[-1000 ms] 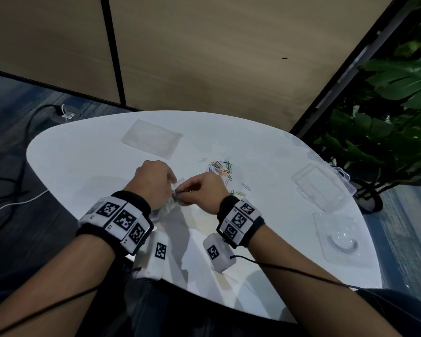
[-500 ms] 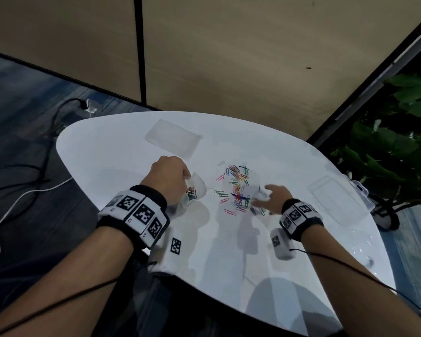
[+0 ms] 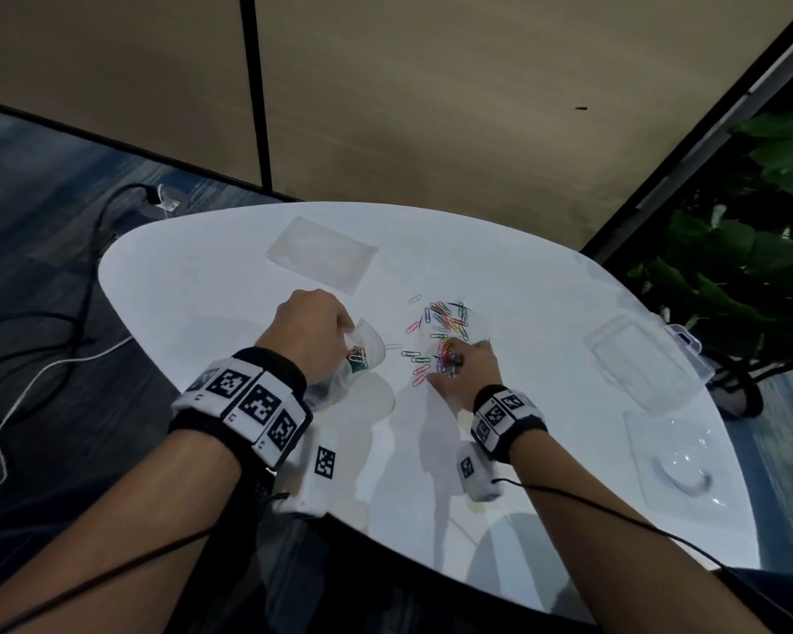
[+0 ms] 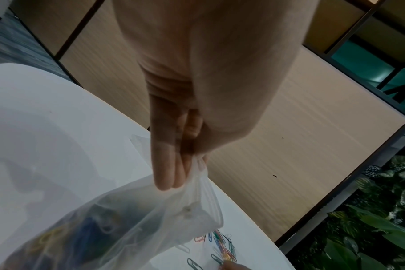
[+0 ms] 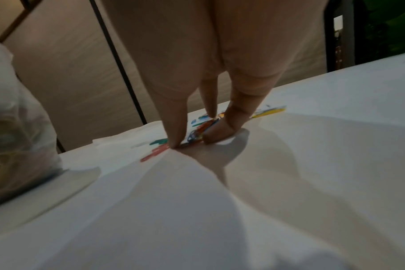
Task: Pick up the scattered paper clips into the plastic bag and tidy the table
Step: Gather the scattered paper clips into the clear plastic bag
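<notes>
Colourful paper clips (image 3: 445, 320) lie scattered in the middle of the white table (image 3: 202, 276). My left hand (image 3: 346, 331) pinches the rim of a clear plastic bag (image 3: 362, 354) and holds its mouth up toward the pile. The bag (image 4: 127, 219) holds several clips; in the left wrist view my left hand (image 4: 192, 164) grips its edge. My right hand (image 3: 454, 363) is down on the near side of the pile. In the right wrist view my right hand (image 5: 192, 140) has its fingertips on the table, pinching a bunch of clips (image 5: 199, 131).
A second flat clear bag (image 3: 321, 253) lies at the table's far side. A clear plastic box (image 3: 637, 359) and a clear blister tray (image 3: 678, 464) sit at the right edge. A plant (image 3: 751, 267) stands beyond them. Cables (image 3: 42, 336) run on the floor at left.
My right hand left the bag's mouth, reached right to the pile and has closed its fingertips on a bunch of clips. My left hand keeps holding the bag.
</notes>
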### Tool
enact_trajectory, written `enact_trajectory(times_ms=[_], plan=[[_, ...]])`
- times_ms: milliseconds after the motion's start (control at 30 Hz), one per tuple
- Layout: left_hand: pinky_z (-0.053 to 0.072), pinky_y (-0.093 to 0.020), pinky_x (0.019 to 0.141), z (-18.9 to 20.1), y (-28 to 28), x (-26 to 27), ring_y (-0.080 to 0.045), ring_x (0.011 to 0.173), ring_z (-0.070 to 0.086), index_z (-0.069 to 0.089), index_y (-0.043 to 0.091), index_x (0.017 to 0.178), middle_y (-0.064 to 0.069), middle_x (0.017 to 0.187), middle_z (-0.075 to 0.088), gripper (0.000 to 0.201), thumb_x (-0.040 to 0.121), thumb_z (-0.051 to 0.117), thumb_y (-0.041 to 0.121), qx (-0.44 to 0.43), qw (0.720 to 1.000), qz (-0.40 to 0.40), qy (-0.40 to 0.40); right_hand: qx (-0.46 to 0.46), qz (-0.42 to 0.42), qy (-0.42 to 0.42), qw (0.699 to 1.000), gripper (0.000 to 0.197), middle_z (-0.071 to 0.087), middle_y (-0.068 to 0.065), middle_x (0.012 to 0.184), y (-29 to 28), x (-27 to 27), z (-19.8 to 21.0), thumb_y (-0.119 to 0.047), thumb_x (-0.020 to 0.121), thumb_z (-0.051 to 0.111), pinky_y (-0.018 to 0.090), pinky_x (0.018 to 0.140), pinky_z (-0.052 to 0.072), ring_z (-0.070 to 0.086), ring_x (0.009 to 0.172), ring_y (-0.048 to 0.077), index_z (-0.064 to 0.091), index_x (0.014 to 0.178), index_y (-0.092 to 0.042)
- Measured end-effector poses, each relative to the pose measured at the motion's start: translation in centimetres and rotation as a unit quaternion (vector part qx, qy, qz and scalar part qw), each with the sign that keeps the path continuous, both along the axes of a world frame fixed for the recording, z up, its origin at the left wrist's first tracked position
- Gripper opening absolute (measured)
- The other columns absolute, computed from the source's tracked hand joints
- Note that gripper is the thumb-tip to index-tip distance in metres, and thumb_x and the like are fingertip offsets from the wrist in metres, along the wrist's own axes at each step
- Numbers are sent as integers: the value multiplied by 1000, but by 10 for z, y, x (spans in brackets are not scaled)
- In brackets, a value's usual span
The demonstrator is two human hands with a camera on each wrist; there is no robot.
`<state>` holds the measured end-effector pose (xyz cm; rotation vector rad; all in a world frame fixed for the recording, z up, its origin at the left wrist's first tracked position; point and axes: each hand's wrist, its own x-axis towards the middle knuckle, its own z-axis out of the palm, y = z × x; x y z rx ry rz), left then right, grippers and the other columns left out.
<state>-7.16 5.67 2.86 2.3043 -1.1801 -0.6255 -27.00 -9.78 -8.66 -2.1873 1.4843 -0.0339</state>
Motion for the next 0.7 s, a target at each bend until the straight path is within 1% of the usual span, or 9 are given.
enact_trajectory(times_ms=[67, 133, 200, 300, 400, 500, 567, 633, 700], plan=[[51, -32, 96, 0, -1, -1, -25, 108, 63, 75, 19, 105, -6, 117, 68, 25, 92, 55, 10, 1, 1000, 1, 0, -34, 29, 1, 999, 39, 46, 11, 121, 0, 13, 0, -27, 83, 72, 21, 93, 40, 57, 99, 25, 65, 119, -13], [50, -33, 97, 0, -2, -1, -25, 109, 63, 75, 18, 106, -6, 117, 68, 26, 93, 55, 9, 4, 1000, -1, 0, -74, 59, 27, 995, 22, 52, 12, 115, -2, 23, 0, -22, 88, 66, 27, 92, 48, 61, 99, 28, 73, 106, -12], [50, -34, 97, 0, -3, -2, -26, 109, 63, 75, 18, 105, -6, 117, 68, 26, 93, 54, 9, 5, 1000, -3, 0, -87, 74, 49, 992, 19, 60, 14, 109, -3, 31, 1, -14, 91, 60, 33, 89, 54, 64, 98, 29, 75, 100, -8], [51, -34, 96, 1, -2, -1, -26, 108, 63, 75, 18, 105, -7, 117, 67, 25, 92, 54, 9, 7, 1000, 1, 2, -87, 72, 78, 991, 22, 69, 14, 94, -6, 34, 1, 2, 87, 52, 33, 79, 59, 68, 86, 27, 73, 88, -4], [51, -33, 95, 3, -1, -1, -26, 108, 63, 74, 18, 106, -7, 116, 68, 26, 93, 54, 8, 9, 1000, 3, 6, -50, 15, 51, 997, 23, 75, 5, 88, -16, 28, 3, -1, 83, 56, 28, 81, 59, 69, 79, 20, 78, 80, -9], [51, -30, 93, 3, -1, -1, -25, 108, 64, 74, 19, 106, -7, 116, 68, 27, 92, 53, 8, 13, 1000, 6, 11, 47, -118, -65, 990, 7, 76, -1, 82, -31, 13, 8, -18, 77, 75, 20, 81, 55, 70, 80, 12, 81, 80, -16], [51, -30, 93, 4, -2, -1, -25, 108, 63, 74, 19, 105, -6, 117, 68, 27, 92, 54, 8, 15, 1000, 8, 11, 173, -199, -179, 948, 7, 77, 6, 86, -35, 2, 13, -19, 71, 81, 27, 82, 59, 73, 81, 18, 79, 74, -13], [51, -30, 92, 4, -3, -3, -25, 110, 62, 74, 19, 106, -6, 119, 67, 27, 92, 54, 7, 16, 1000, 12, 10, 282, -232, -321, 874, 13, 73, 21, 94, -33, 0, 22, -8, 72, 82, 34, 85, 59, 72, 80, 26, 75, 79, 0], [51, -31, 92, 5, -3, -4, -26, 111, 62, 74, 18, 105, -6, 119, 67, 28, 91, 54, 6, 17, 1000, 15, 8, 369, -199, -409, 811, 17, 70, 21, 96, -21, 8, 38, 0, 78, 76, 28, 81, 59, 71, 81, 23, 70, 92, 9]])
